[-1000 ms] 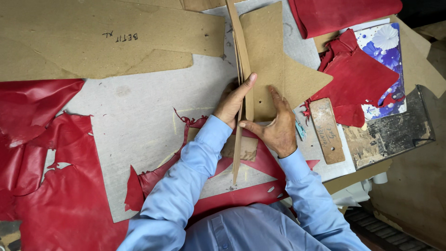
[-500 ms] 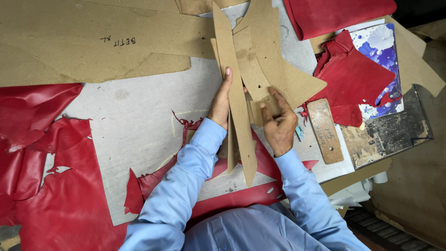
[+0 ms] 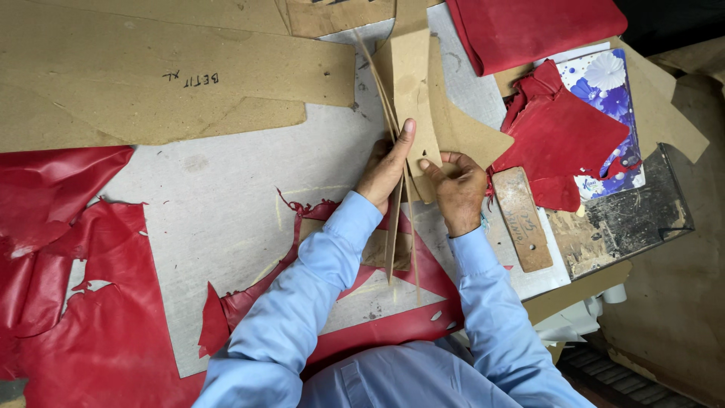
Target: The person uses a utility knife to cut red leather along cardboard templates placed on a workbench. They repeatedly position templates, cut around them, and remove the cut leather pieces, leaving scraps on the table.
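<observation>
Brown fibreboard pattern pieces [image 3: 414,91], thin, stiff and matt, stand on edge as a small sheaf at the middle of the pale grey cutting board [image 3: 219,211], their long edges running away from the person. The left hand [image 3: 385,170] lies flat against the sheaf's left face, fingers straight and pressed to the card, thumb hidden behind it. The right hand [image 3: 457,185] pinches the sheaf from the right, thumb and forefinger closed on one curved, fin-shaped piece (the other fingers curl loosely beneath). Both sleeves are smooth light-blue cloth.

Relative to the grey board: at its near edge lies a glossy red leather sheet [image 3: 377,332] with ragged cut-outs, partly under the forearms. Off its left edge, more crumpled red leather offcuts [image 3: 68,302] are heaped, shiny and creased. Across its far left corner rests a large flat brown cardboard template [image 3: 151,83] with handwriting on it. At its right edge sits a narrow, rounded brown wooden-looking strip [image 3: 523,219] with small holes, and beyond that a folded piece of matt red suede-like leather [image 3: 559,140] over a blue-and-white flowered box [image 3: 604,83]. At the far right corner, a deeper red folded hide [image 3: 536,26] lies.
</observation>
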